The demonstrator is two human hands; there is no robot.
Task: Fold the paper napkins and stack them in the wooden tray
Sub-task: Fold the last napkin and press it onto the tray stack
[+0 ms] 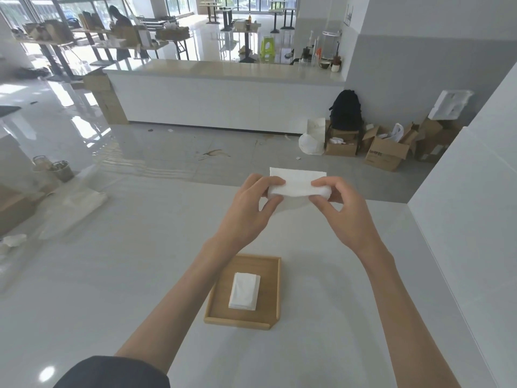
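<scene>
I hold a white paper napkin (297, 182) in the air above the white table, well beyond the tray. My left hand (253, 211) pinches its left end and my right hand (342, 211) pinches its right end; the sheet is folded over along its lower edge. A wooden tray (272, 289) lies on the table closer to me, between my forearms. Inside it rests a small stack of folded white napkins (244, 291), set lengthwise near the middle.
The white table (112, 275) ends just past my hands, with glossy floor beyond. A white wall or cabinet side (470, 219) borders the table on the right. A crumpled napkin (14, 240) lies at the far left.
</scene>
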